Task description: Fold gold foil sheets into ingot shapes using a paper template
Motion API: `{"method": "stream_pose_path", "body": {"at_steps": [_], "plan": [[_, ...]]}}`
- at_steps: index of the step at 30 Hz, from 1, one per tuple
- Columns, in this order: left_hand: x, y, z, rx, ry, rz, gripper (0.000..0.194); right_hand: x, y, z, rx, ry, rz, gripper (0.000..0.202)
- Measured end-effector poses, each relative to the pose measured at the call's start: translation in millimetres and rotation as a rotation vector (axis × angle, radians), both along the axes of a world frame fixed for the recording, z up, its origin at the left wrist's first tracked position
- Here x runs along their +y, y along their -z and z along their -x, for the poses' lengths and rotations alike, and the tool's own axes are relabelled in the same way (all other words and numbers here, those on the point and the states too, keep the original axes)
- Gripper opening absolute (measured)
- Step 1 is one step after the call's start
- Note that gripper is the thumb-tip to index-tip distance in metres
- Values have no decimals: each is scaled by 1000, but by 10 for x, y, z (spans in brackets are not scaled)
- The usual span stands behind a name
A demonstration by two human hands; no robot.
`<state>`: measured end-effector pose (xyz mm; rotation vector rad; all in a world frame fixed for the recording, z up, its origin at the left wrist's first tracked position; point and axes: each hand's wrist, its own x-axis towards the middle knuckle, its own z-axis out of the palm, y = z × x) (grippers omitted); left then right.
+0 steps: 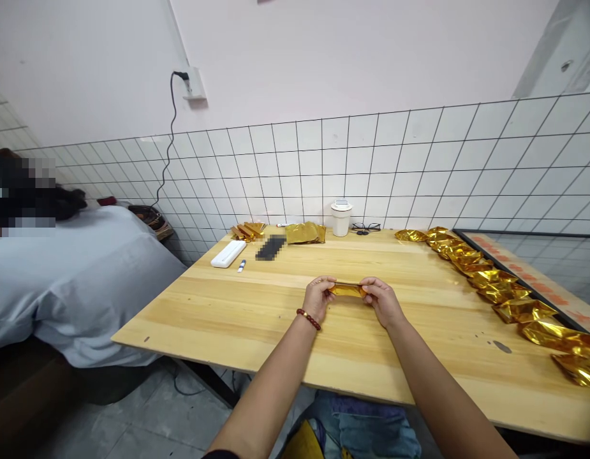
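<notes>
We hold a small folded strip of shiny gold foil (pixel 349 291) level above the near-middle part of a pale, wood-grained tabletop (pixel 247 319). Our left hand (pixel 318 297), with a bracelet of dark red beads (pixel 308 319) at its wrist, pinches the strip's left end between thumb and fingers. Our right hand (pixel 381 299) has the right end in a similar narrow pinch, so the strip stretches between our 2 hands.

Towards the back left, we see a white rectangular case with rounded edges (pixel 228 254); it has faint dark marks on top, too small for us to read. Just beside it lies 1 small white-and-blue tube (pixel 242 266), its print also too small to read. Near them is a flat black object (pixel 270 247), blurred by pixelation. Behind these are a bunch of narrow gold foil strips (pixel 248 230) and a pile of flat gold foil sheets (pixel 302 233). A white lidded cup (pixel 341 220) stands near the wall, with black-framed glasses (pixel 366 226) to its right.

Along the right side runs a row of puffed, folded gold foil pieces (pixel 500 291), beside a black-edged panel (pixel 519 264) bearing red marks that we cannot make out. At our left is 1 person in a pale grey-blue top (pixel 84 274).
</notes>
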<state>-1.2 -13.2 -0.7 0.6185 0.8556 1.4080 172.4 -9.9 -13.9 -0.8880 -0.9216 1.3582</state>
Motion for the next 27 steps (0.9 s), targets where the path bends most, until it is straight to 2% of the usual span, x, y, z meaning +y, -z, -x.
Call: {"method": "stream_pose_path", "body": {"at_steps": [3, 7, 10, 16, 23, 27], "plan": [[8, -5, 6, -69, 10, -18, 18, -6, -8, -12, 17, -2, -20, 18], [6, -29, 34, -203, 85, -27, 18, -26, -17, -17, 51, -58, -66, 29], [11, -24, 53, -231, 98, -68, 21, -30, -9, 4, 39, -73, -56, 37], [71, 62, 43, -200, 26, -39, 28, 0, 19, 42, 11, 24, -61, 33], [82, 68, 28, -177, -37, -33, 37, 19, 68, 46, -36, 9, -53, 34], [59, 32, 29, -186, -15, -18, 42, 37, 88, 39, -89, 135, -100, 36]]}}
